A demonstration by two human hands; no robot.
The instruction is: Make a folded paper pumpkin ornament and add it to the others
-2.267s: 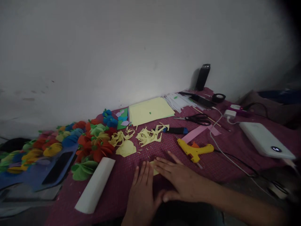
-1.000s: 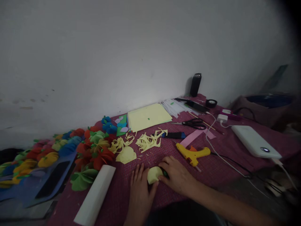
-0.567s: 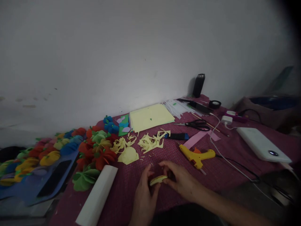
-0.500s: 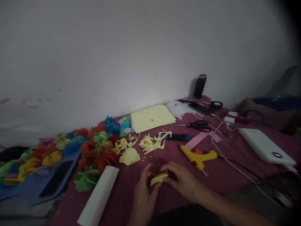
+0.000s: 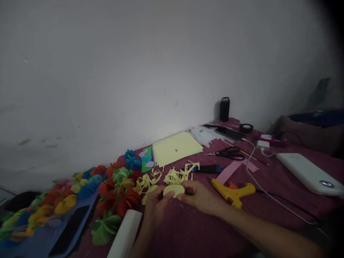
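Note:
Between my two hands is a small stack of pale yellow paper circles (image 5: 174,191), its round face tilted up. My left hand (image 5: 156,203) pinches its left edge with thumb and fingers. From the other side, my right hand (image 5: 197,197) grips the right edge. Just beyond the hands lie curly yellow paper scraps (image 5: 177,176) and another heap of yellow offcuts (image 5: 146,182). A yellow glue gun (image 5: 233,193) rests to the right of my right hand. Left of my left hand stand colourful paper flowers (image 5: 122,197) and a white roll (image 5: 125,233).
Yellow paper sheets (image 5: 178,147) lie near the wall, beside white strips (image 5: 202,135). Black scissors (image 5: 229,153), a dark-handled cutter (image 5: 206,168), pink strips (image 5: 231,170) and a white power bank (image 5: 309,173) are on the right, with cables crossing there. A black can (image 5: 224,109) stands behind.
Both hands have lifted the paper circles slightly away from me and turned their round face into view. The camera view has shifted, so the table things sit lower.

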